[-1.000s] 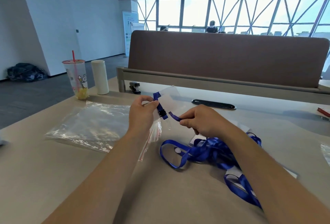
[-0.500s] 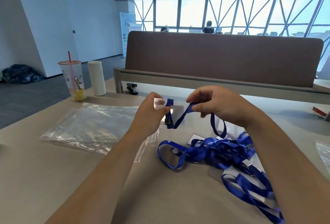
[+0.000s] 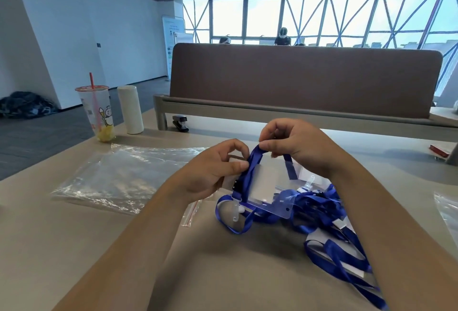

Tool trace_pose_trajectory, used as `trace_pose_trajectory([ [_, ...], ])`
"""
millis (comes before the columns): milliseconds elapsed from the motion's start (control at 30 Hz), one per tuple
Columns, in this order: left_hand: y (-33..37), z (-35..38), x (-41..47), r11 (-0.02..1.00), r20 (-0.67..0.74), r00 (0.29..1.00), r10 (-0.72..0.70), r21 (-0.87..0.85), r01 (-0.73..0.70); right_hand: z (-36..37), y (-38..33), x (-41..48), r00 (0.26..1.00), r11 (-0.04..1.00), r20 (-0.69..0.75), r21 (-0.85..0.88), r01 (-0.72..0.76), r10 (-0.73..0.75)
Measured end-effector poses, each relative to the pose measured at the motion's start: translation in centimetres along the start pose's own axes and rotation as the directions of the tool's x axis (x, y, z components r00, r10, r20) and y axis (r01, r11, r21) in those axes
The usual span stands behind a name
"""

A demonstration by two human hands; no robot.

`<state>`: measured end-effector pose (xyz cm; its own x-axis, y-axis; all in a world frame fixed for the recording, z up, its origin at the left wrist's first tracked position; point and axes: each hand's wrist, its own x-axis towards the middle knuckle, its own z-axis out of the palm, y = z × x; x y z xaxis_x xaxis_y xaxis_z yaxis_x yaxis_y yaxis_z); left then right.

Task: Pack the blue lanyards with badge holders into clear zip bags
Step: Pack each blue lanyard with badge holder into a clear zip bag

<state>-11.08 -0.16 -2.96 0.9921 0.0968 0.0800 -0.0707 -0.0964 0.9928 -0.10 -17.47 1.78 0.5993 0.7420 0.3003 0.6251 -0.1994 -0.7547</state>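
Fold the strap [image 3: 247, 174] in short, flat loops over the holder [image 3: 262, 184], so I think it fits a bag [image 3: 119, 174]. The left hand [image 3: 210, 174] pinches strap and holder together. The right hand [image 3: 300, 147] pinches the strap's top bend. The strap is blue. The holder is clear. Both are held up mid-table; bags lie at 9 o'clock, the pile [image 3: 319, 199] at 4.

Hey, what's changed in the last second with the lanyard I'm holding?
The right hand lifted the blue strap up from the lanyard pile and across to the left hand, forming a loop over the badge holder. Neither grip let go. The zip bags and the cup stayed put.
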Motion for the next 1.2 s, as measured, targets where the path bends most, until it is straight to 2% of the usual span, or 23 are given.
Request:
trace_pose_trajectory([
  [133, -0.2, 0.0, 0.3, 0.97, -0.033, 0.999, 0.04, -0.24, -0.046, 0.9, 0.9, 0.1, 0.997, 0.989, -0.043, 0.137, -0.063, 0.069],
  [200, -0.3, -0.1, 0.5, 0.937, -0.089, 0.995, 0.047, -0.342, -0.075, 1.5, 1.4, 0.3, 0.992, 0.964, -0.015, 0.236, -0.12, 0.127],
  [300, -0.5, -0.4, 0.9, 0.906, -0.242, 0.97, 0.04, -0.401, -0.137, 2.4, 2.3, 0.7, 0.975, 0.913, 0.062, 0.343, -0.221, 0.213],
  [400, -0.8, -0.8, 1.3, 0.9, -0.418, 0.908, -0.005, -0.399, -0.178, 3.6, 2.9, 1.0, 0.95, 0.848, 0.053, 0.437, -0.299, 0.308],
  [500, -1.2, -1.2, 1.7, 0.932, -0.59, 0.806, -0.047, -0.316, -0.177, 4.4, 2.9, 1.1, 0.947, 0.895, 0.024, 0.319, -0.312, 0.321],
  [600, -1.7, -1.4, 1.9, 0.962, -0.701, 0.712, -0.037, -0.218, -0.165, 4.7, 2.3, 1.2, 0.958, 0.946, 0.03, 0.15, -0.286, 0.285],
  [800, -1.9, -1.4, 2.0, 0.99, -0.772, 0.63, 0.088, -0.005, -0.143, 5.2, 0.6, 1.1, 0.975, 0.959, 0.072, -0.209, -0.193, 0.212],
  [967, -1.8, -0.5, 1.8, 0.973, -0.74, 0.641, 0.206, 0.224, -0.054, 5.5, -0.1, 1.0, 0.99, 0.957, 0.073, -0.273, -0.1, 0.124],
  [1200, -1.4, 0.4, 1.7, 0.914, -0.62, 0.739, 0.264, 0.405, 0.014, 4.3, -0.1, 0.8, 0.972, 0.94, 0.205, -0.338, -0.041, 0.116],
])
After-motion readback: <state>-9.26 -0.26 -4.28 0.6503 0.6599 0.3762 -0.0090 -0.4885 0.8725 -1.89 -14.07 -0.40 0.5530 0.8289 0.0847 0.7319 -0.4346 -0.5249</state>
